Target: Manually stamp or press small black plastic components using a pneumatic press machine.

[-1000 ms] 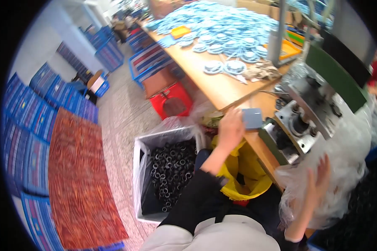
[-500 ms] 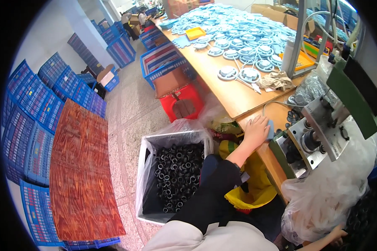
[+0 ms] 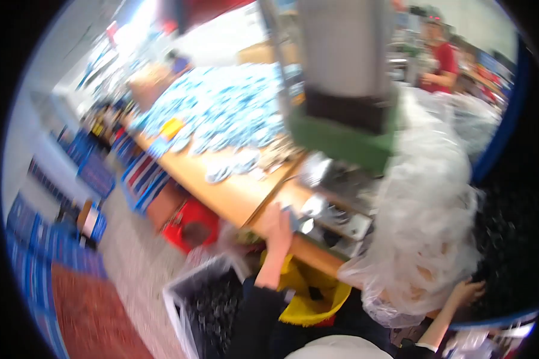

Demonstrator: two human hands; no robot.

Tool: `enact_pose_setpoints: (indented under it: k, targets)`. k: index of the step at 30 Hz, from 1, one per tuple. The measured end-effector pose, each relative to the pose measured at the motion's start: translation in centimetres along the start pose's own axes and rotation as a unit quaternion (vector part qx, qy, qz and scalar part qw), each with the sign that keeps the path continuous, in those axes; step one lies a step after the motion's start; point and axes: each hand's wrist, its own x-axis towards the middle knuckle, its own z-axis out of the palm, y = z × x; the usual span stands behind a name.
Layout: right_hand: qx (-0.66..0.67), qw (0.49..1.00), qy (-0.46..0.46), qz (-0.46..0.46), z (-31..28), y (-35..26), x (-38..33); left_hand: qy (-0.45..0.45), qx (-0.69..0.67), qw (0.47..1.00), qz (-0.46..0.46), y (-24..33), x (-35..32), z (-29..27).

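The picture is smeared by motion. My left hand (image 3: pixel 276 226) lies at the front edge of the wooden workbench (image 3: pixel 212 194), fingers stretched forward, beside a small grey-blue block (image 3: pixel 291 219). Just right of it stands a bench press with a green head (image 3: pixel 344 139) and a metal base (image 3: pixel 341 224). Over at the lower right, my right hand (image 3: pixel 466 293) reaches to the near side of a heap of small black parts (image 3: pixel 512 239) inside a blue-rimmed container (image 3: pixel 497 320). Its fingertips blur into the dark heap, so whether they hold a part is hidden.
Crumpled clear plastic bags (image 3: pixel 428 221) lie between press and heap. Below the bench are a yellow sack (image 3: pixel 317 305), a white crate (image 3: pixel 176 308) of black rings and a red stool (image 3: pixel 191 227). Light-blue parts (image 3: pixel 221 113) cover the bench. A person in red (image 3: pixel 443 66) stands behind.
The view has swung to the right, bringing the black heap and the person in red into sight. My left hand keeps its place by the block; my right hand is still at the heap.
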Motion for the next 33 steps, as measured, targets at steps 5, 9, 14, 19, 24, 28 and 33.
enact_pose_setpoints:
  k: [5, 9, 14, 19, 24, 28, 33]
  targets:
    - [0.029, 0.998, 0.04, -0.041, -5.6, -3.8, -3.0, 0.013, -0.154, 0.988, 0.002, 6.9, 2.3, -4.4]
    - [0.105, 0.994, -0.018, 0.029, -6.0, -3.7, -1.2, -0.038, -0.22, 0.971, 0.085, 10.4, 4.1, -2.6]
    - [0.1, 0.993, -0.052, 0.048, -5.5, -4.0, -0.4, -0.046, -0.334, 0.941, 0.019, 9.7, 3.9, -1.1]
    - [0.149, 0.987, -0.008, 0.06, -6.4, -4.8, -1.0, 0.045, -0.324, 0.945, 0.018, 13.9, 3.9, -1.2]
    - [0.224, 0.974, -0.014, 0.018, -5.8, -3.8, -1.0, 0.031, -0.273, 0.961, -0.006, 14.1, 4.1, -0.8]
    - [0.262, 0.965, -0.013, -0.007, -6.8, -4.4, -0.7, 0.016, -0.275, 0.961, -0.029, 14.6, 3.3, -1.1]
    - [0.362, 0.925, 0.043, -0.109, -8.8, -6.1, -1.2, 0.054, -0.167, 0.984, 0.019, 12.6, 1.0, -2.9]
